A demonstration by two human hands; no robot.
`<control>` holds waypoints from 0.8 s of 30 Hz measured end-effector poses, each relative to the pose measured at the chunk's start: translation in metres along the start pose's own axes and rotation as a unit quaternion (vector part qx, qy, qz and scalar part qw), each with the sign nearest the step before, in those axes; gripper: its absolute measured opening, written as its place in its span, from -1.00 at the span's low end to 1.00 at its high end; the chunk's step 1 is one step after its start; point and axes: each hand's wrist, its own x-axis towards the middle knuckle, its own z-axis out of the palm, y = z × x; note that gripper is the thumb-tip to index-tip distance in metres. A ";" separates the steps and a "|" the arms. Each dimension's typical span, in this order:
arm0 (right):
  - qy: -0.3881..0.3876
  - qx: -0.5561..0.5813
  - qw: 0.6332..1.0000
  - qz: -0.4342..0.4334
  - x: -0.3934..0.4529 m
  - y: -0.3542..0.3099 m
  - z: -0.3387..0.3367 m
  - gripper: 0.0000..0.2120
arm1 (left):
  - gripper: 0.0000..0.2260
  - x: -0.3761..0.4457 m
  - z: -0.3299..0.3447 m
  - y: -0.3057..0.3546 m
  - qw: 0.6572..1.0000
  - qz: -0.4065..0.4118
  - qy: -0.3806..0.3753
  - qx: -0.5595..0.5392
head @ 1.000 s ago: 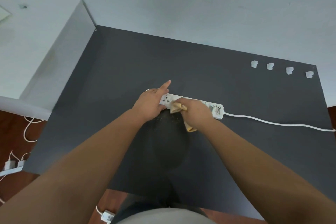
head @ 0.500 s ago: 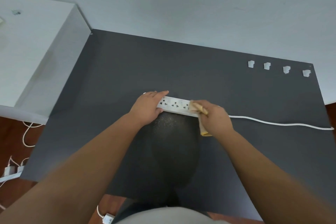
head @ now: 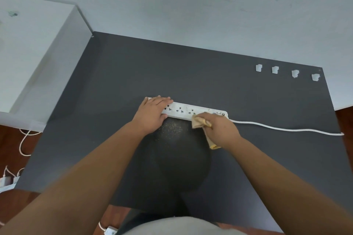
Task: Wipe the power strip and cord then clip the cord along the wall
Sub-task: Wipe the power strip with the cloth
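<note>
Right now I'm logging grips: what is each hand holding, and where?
Right hand clutches the tan cloth by its bunched middle; left hand presses the power strip's left end.

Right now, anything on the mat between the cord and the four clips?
Nothing visible. The cord lies on bare dark mat; the four clips sit beyond it near the wall, with open mat between.

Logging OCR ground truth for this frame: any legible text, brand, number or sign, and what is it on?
None can be read.
Power strip: small dark marks at the cord end, beside the right hand, too blurred to read.
Cable clips: plain white, no marking seen.
Cloth, cord, dark table, wall: no print.
</note>
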 end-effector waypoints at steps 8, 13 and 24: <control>-0.050 -0.071 0.995 -0.045 0.003 -0.022 0.013 -0.56 | -0.51 -0.002 0.005 -0.002 0.999 -0.016 -0.006 -0.044; 0.027 -0.062 0.998 -0.011 0.008 -0.018 0.010 -0.56 | -0.51 -0.002 0.003 -0.001 0.998 -0.024 -0.017 -0.064; -0.034 -0.118 0.992 -0.029 -0.002 -0.024 0.013 -0.52 | -0.50 -0.001 0.004 -0.004 0.997 -0.020 -0.017 -0.067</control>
